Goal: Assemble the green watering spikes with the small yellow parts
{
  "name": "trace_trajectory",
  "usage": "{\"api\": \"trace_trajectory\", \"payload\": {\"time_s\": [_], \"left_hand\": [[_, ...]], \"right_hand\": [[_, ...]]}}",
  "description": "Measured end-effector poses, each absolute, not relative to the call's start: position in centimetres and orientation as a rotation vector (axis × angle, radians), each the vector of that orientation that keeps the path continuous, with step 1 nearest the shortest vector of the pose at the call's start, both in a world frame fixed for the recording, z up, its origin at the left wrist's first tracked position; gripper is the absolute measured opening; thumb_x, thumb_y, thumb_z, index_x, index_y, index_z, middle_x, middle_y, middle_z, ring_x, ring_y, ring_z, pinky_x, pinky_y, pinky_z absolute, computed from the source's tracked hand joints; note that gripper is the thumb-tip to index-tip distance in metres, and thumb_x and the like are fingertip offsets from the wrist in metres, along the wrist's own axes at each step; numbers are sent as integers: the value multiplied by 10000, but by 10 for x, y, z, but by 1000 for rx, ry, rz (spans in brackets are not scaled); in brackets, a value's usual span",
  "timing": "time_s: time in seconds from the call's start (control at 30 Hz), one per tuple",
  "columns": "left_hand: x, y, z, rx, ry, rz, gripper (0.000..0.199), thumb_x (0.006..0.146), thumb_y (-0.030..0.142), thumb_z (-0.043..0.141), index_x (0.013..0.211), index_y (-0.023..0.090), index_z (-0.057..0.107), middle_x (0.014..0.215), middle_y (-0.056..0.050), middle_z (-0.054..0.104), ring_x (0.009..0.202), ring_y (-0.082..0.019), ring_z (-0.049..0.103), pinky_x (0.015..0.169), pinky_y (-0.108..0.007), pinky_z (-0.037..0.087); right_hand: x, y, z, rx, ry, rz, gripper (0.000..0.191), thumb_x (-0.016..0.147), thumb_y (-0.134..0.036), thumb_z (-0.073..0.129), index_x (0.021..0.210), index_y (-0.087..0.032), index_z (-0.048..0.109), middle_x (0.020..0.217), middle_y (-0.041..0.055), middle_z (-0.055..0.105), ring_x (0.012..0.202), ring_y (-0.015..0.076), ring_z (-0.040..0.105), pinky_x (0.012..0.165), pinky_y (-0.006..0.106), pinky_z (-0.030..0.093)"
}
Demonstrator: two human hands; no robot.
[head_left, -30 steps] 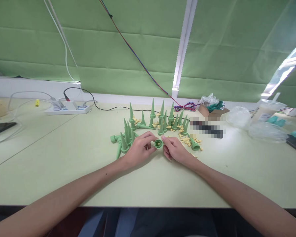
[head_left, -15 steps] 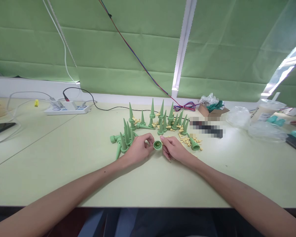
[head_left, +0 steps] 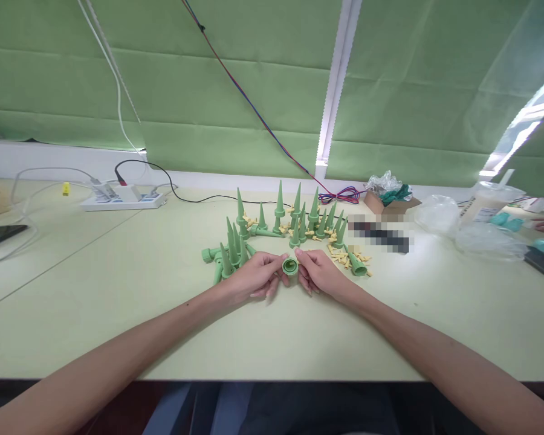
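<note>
We've got a hollow green plastic cone piece [head_left: 289,267], round open end facing us, held between both hands; call it dial centre, 12 pointing away from us. Our left hand [head_left: 259,275] pinches its rim from 9 o'clock, thumb and finger narrow. Our right hand [head_left: 321,272] grips it from 3, also narrow, lower fingers curled. Inside detail is too small to make out. Upright pointed green plastic spikes [head_left: 280,199] stand at 11 to 2, more packed at 10 just beyond our left hand. Small yellow plastic fittings [head_left: 342,258] lie loose at 3, beside a tipped-over green plastic cone [head_left: 358,266]. We see a white plastic power strip [head_left: 122,204] well apart between 9 and 10, and an open brown cardboard box [head_left: 393,206] at 2. All sits on a pale cream tabletop [head_left: 272,344].
</note>
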State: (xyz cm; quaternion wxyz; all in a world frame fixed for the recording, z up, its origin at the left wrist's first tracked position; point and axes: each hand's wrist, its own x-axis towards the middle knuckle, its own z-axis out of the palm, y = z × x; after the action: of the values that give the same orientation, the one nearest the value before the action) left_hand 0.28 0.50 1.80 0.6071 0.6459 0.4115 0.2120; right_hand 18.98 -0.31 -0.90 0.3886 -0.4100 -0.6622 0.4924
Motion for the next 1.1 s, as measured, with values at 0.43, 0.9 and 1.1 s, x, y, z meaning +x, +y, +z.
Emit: {"api": "trace_trajectory", "payload": {"time_s": [0.43, 0.9, 1.1], "left_hand": [[3, 3, 19, 1581, 965, 638, 453, 851, 607, 572, 779, 161, 578, 401, 56, 484, 287, -42, 252, 317, -184, 150], [3, -4, 23, 1935, 1006, 815, 309, 858, 480, 616, 812, 183, 545, 469, 80, 434, 371, -67, 387, 398, -190, 319], [2, 0, 16, 2150, 912, 968, 231, 857, 382, 633, 799, 163, 589, 758, 8, 509, 539, -71, 461, 458, -185, 382]], "right_hand": [[190, -4, -7, -1044, -1691, 1251, 547, 950, -591, 393, 563, -204, 410, 378, -38, 495, 290, 75, 418, 311, 180, 303], [190, -4, -9, -1026, -1720, 1237, 557, 941, -600, 398, 545, -209, 400, 372, -39, 482, 294, 82, 417, 319, 192, 310], [190, -5, -7, -1026, -1725, 1233, 577, 939, -596, 408, 511, -209, 389, 358, -32, 482, 286, 76, 388, 334, 197, 304]]}}
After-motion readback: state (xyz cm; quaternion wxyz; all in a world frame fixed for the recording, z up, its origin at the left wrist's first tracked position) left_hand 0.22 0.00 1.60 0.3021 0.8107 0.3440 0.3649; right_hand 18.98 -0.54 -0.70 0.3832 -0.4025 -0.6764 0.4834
